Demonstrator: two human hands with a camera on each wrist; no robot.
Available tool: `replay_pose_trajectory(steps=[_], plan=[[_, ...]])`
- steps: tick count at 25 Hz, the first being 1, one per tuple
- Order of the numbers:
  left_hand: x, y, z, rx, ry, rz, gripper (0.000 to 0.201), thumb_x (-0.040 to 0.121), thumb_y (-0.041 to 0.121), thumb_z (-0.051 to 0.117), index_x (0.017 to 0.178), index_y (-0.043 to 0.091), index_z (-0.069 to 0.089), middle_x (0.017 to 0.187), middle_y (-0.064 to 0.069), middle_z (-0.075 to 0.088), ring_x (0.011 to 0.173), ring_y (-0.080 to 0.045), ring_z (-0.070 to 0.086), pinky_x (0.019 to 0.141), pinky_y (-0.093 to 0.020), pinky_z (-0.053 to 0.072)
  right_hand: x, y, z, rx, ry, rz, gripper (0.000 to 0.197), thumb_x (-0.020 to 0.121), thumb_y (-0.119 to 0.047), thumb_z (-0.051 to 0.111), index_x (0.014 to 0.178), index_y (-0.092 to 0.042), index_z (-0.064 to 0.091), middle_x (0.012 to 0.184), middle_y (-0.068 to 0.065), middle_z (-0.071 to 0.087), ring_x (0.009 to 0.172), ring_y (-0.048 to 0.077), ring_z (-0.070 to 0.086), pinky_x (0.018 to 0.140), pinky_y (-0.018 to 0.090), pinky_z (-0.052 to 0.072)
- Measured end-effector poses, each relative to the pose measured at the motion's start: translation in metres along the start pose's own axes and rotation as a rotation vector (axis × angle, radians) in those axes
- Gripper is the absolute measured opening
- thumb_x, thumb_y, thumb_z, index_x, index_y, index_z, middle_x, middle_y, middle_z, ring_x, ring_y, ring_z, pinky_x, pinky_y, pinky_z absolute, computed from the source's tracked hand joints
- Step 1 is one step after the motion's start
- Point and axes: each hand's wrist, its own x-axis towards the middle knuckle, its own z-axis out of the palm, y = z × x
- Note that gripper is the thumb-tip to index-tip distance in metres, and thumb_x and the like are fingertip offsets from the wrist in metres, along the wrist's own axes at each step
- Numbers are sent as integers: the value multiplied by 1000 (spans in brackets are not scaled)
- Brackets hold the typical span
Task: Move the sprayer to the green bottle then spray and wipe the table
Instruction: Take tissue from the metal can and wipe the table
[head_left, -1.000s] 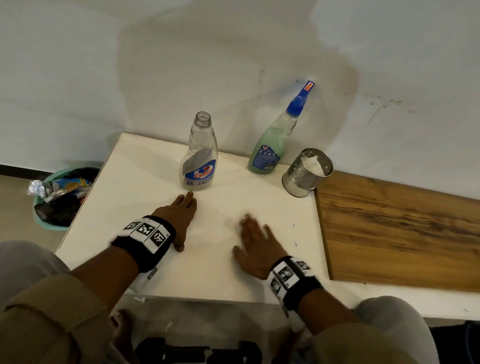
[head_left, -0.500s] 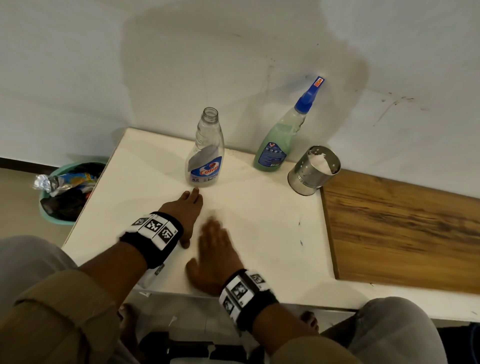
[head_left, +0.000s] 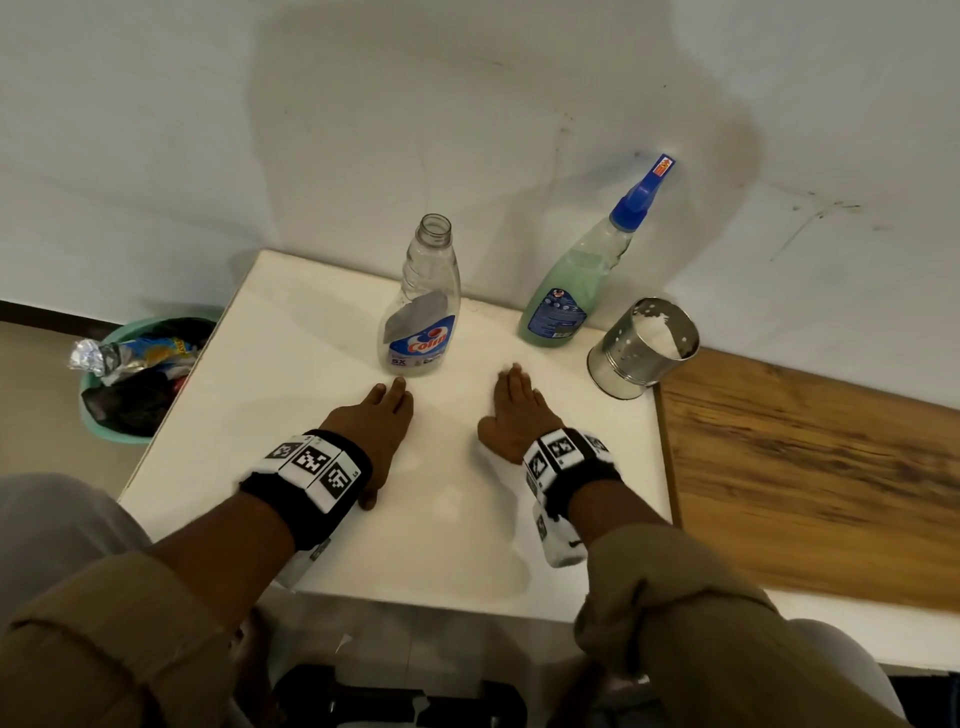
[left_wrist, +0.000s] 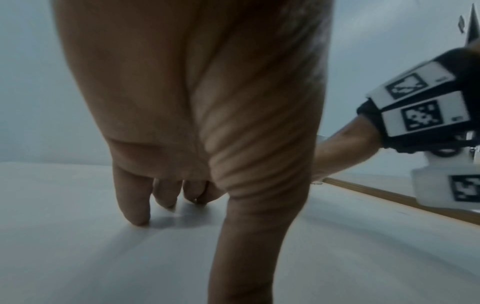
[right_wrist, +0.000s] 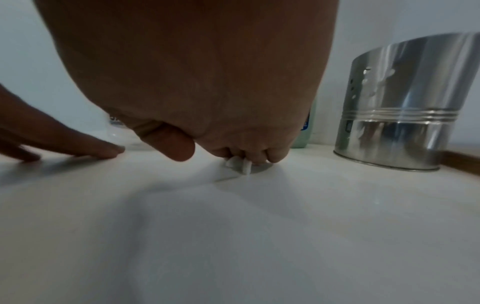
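The green bottle (head_left: 566, 296) stands at the back of the white table (head_left: 291, 364) with the blue sprayer (head_left: 641, 192) screwed on top. A clear bottle (head_left: 423, 312) with an open neck stands to its left. My left hand (head_left: 382, 421) rests flat on the table just in front of the clear bottle, holding nothing. My right hand (head_left: 514, 410) lies flat in front of the green bottle, fingers straight. In the right wrist view its fingers (right_wrist: 262, 154) press a small white tissue wad (right_wrist: 239, 164) onto the tabletop.
A perforated metal cup (head_left: 641, 348) with white tissue inside stands at the table's back right corner. A wooden board (head_left: 810, 467) adjoins the table on the right. A green bin (head_left: 130, 384) full of trash sits on the floor to the left.
My right hand swept left along the table's front edge, then forward and right to the spot before the green bottle. My left hand has stayed in place.
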Motion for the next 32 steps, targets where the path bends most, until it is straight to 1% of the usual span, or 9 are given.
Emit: replay_pose_trajectory(steps=[7, 12, 16, 19, 21, 24, 27, 29, 32], plan=[[1, -1, -2, 2, 0, 9, 140, 55, 27, 90, 148, 10, -13, 158, -6, -20, 148, -23, 0, 107, -44, 40, 17, -26, -14, -34, 3, -34, 84, 94, -33, 43, 152, -1, -9, 161, 19, -18, 150, 30, -12, 124, 41, 1], [-9, -5, -5, -100, 22, -25, 138, 59, 21, 88, 147, 12, -17, 160, -7, -10, 148, -22, 5, 113, -42, 32, -51, -76, 43, -108, -63, -362, 92, 84, -34, 47, 153, -8, -8, 161, 14, -19, 150, 26, -18, 123, 40, -5], [-12, -11, 4, -24, -31, -36, 143, 54, 25, 90, 147, 11, -18, 157, -5, -24, 147, -24, -8, 113, -45, 31, -80, -92, 76, -251, -16, -518, 87, 87, -39, 42, 154, -9, -5, 163, 12, -11, 151, 23, -13, 123, 41, -6], [-13, -11, 8, -17, -42, -46, 143, 54, 25, 90, 147, 10, -17, 156, -5, -27, 147, -24, -11, 111, -46, 34, -83, -49, 70, -221, 68, -433, 82, 87, -48, 25, 154, -8, -1, 163, 12, -7, 152, 22, -7, 123, 43, -3], [-12, -9, 7, -22, -47, -47, 141, 55, 23, 89, 147, 10, -17, 156, -5, -27, 147, -25, -11, 110, -45, 36, -79, 5, 62, -144, 95, -232, 86, 84, -56, 12, 154, -9, -4, 163, 9, -11, 152, 21, -7, 123, 43, -1], [-10, -7, 9, -12, -42, -53, 141, 55, 23, 89, 147, 9, -17, 156, -6, -27, 147, -26, -10, 110, -44, 37, -75, 73, 51, -38, 74, 132, 80, 95, -56, 19, 153, -6, -5, 162, 10, -16, 151, 23, -9, 123, 41, -1], [-8, -6, 8, 11, -35, -54, 143, 54, 24, 90, 147, 9, -17, 156, -6, -27, 147, -27, -8, 109, -43, 37, -61, 65, 42, 185, 102, 308, 84, 96, -53, 28, 152, 0, -6, 162, 18, -15, 151, 29, -10, 123, 43, -1], [-9, -4, 7, 13, -38, -55, 143, 53, 25, 90, 147, 9, -17, 156, -6, -26, 147, -27, -7, 109, -43, 36, -52, 25, 40, 292, 126, 289, 86, 96, -51, 32, 151, 2, -7, 161, 22, -15, 150, 33, -11, 123, 44, -3], [-10, -6, 6, 9, -9, -46, 146, 51, 25, 91, 147, 10, -18, 157, -7, -23, 147, -28, -6, 111, -45, 35, -57, -53, 57, 152, 132, -52, 88, 92, -49, 34, 152, 0, -7, 161, 20, -14, 150, 33, -11, 123, 44, -4]])
